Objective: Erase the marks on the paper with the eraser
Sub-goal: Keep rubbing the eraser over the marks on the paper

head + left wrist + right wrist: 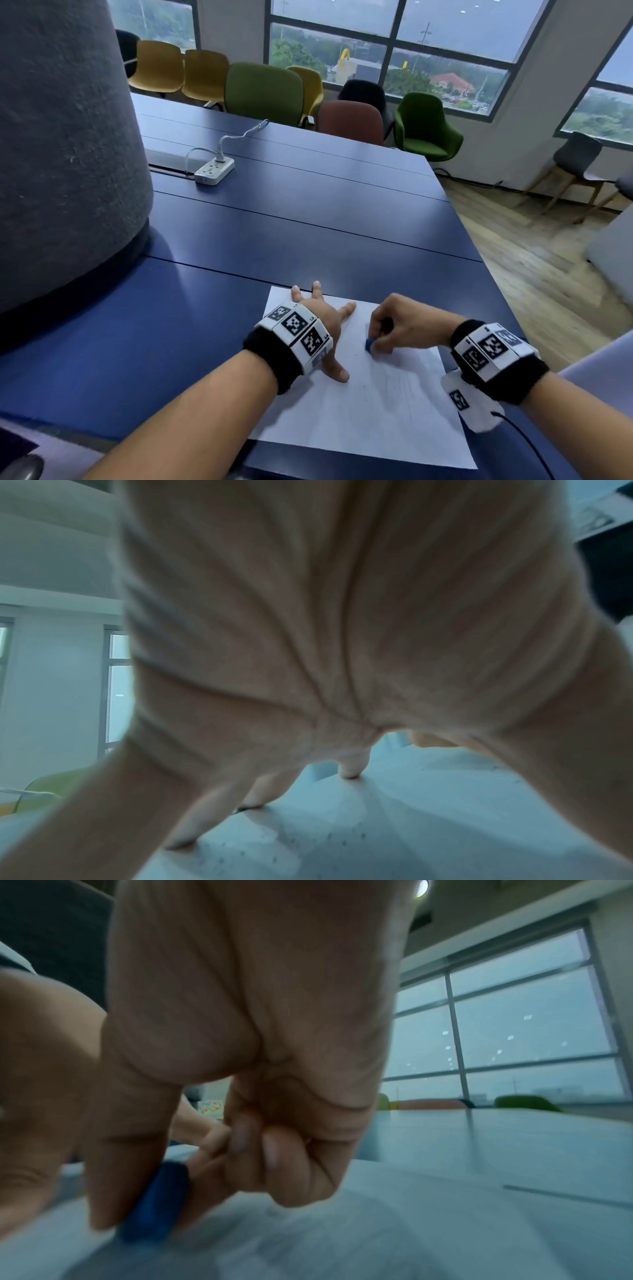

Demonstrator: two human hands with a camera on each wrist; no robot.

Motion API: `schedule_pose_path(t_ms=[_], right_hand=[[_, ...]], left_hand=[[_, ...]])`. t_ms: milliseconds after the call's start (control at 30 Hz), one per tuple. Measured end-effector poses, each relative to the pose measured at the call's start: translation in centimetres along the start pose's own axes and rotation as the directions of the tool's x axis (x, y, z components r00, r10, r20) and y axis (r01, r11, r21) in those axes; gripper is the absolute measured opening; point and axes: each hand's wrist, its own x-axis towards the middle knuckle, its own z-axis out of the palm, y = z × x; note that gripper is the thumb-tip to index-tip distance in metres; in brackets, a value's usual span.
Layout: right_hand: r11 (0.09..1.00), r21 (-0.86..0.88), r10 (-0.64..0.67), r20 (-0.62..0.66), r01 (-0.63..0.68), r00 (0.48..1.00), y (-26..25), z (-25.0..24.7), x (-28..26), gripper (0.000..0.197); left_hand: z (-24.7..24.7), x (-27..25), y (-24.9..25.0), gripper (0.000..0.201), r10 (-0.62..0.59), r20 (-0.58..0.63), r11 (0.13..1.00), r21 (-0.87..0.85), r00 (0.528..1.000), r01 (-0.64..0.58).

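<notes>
Hands on paper (370,418), blue table (291,219), chairs (263,92), windows (394,51)

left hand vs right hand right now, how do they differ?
Left hand lies flat with fingers spread, pressing the paper; right hand is curled, pinching the blue eraser. Left hand holds nothing; right hand sets the eraser on the sheet. Left hand is at the paper's far left corner, right hand nearer its middle. Both touch the paper.
</notes>
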Motion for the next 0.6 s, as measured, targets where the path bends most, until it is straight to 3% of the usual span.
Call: schedule_pose_path(t_ms=[67, 233, 400, 600], right_hand=[[0.999, -0.038, -0.003, 0.104, 0.007, 0.995, -0.4, 0.4, -0.5, 0.015], [0.999, 0.015, 0.038, -0.133, -0.037, 0.990, 0.7, -1.1, 0.3, 0.011], [0.996, -0.092, 0.012, 0.133, 0.001, 0.991, -1.3, 0.7, -1.3, 0.014], [0.997, -0.007, 0.071, -0.186, -0.074, 0.980, 1.1, -1.8, 0.7, 0.009]], left_hand=[[0.0, -0.1, 0.0, 0.128, 0.003, 0.001, 1.000, -0.004, 1.000, -0.003], [0.1, -0.1, 0.0, 0.128, 0.003, -0.012, 1.000, -0.013, 1.000, -0.003], [0.0, -0.1, 0.0, 0.129, -0.002, 0.004, 1.000, -0.013, 1.000, 0.002], [0.0, -0.1, -0.1, 0.129, -0.004, -0.007, 1.000, -0.025, 1.000, 0.004]])
